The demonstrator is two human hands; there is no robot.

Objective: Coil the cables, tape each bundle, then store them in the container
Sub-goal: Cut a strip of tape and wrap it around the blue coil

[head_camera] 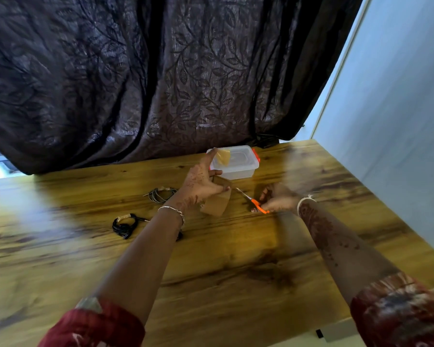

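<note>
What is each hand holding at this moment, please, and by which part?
The left hand holds the brown tape roll, with a cut strip stuck to its raised fingertip. The right hand grips the scissors by their orange handles.

The table (236,259) is glossy grained wood; the container (238,169) is translucent plastic (orange clips); the curtain (135,71) is dark cloth with a leaf-patterned sheen.

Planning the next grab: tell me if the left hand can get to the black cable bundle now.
Probably not at once: the left hand is holding the tape roll. The black cable bundle lies uncovered on the table beside that forearm.
</note>
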